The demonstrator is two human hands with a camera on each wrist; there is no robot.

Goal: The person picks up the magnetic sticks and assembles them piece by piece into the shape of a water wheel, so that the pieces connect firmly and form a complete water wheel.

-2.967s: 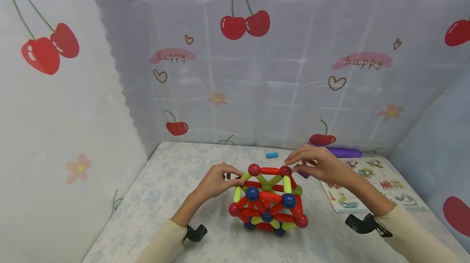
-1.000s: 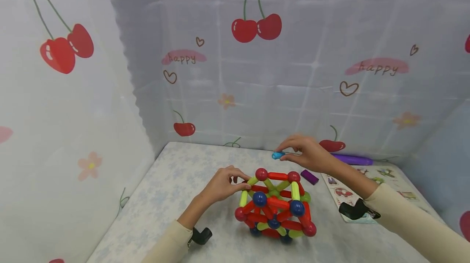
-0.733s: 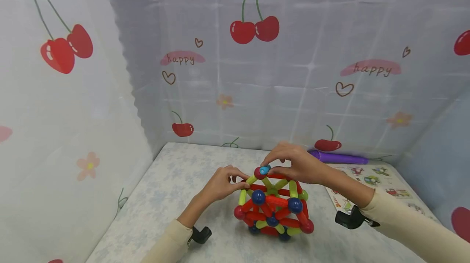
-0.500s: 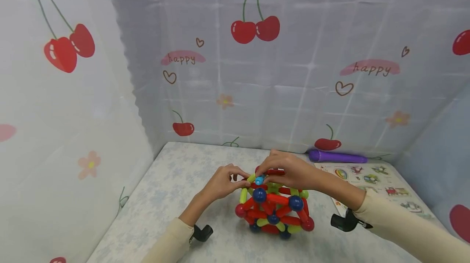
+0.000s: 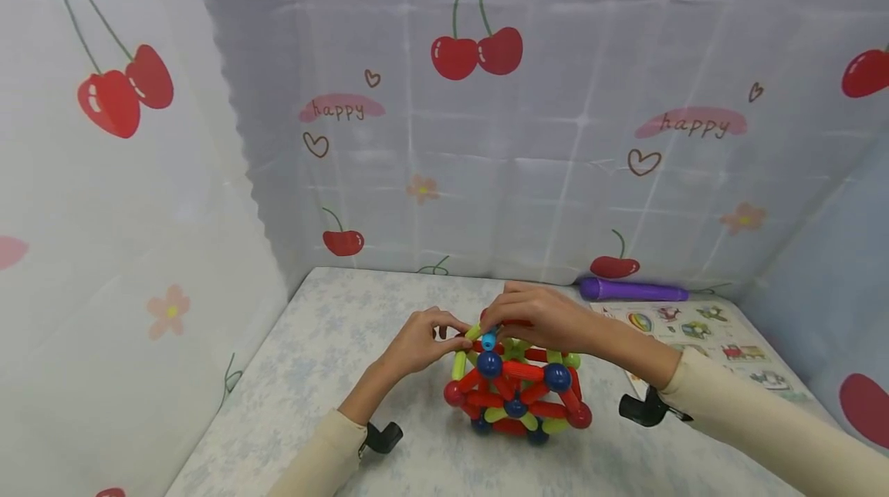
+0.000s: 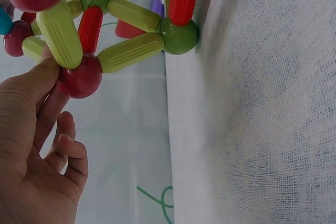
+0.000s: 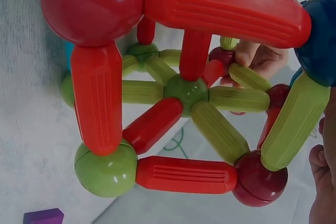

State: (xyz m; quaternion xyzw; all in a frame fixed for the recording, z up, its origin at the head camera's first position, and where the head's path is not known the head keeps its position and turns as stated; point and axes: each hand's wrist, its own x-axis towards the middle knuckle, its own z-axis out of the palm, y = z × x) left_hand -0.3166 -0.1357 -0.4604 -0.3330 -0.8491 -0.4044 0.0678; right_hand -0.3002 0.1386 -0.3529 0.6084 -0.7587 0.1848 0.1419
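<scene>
A cage of red and yellow-green rods joined by red, blue and green balls (image 5: pixel 517 393) stands on the table. My left hand (image 5: pixel 447 339) pinches its upper left corner; in the left wrist view my thumb (image 6: pixel 37 77) presses a red ball (image 6: pixel 80 81) and a yellow-green rod (image 6: pixel 59 32). My right hand (image 5: pixel 495 327) reaches over the top and pinches a short light-blue rod (image 5: pixel 489 341), held just above a blue ball (image 5: pixel 489 363) at the front upper left. The right wrist view shows the cage (image 7: pixel 184 90) close up.
A purple cylinder (image 5: pixel 635 290) lies by the back curtain. A picture puzzle board (image 5: pixel 701 331) lies on the right of the pale table (image 5: pixel 319 373). A small purple block (image 7: pixel 44 216) lies beside the cage. Cherry-print curtains close in three sides.
My right hand took the light-blue rod from the back of the table and carried it down to the cage's upper left front corner. My left hand stayed on its corner.
</scene>
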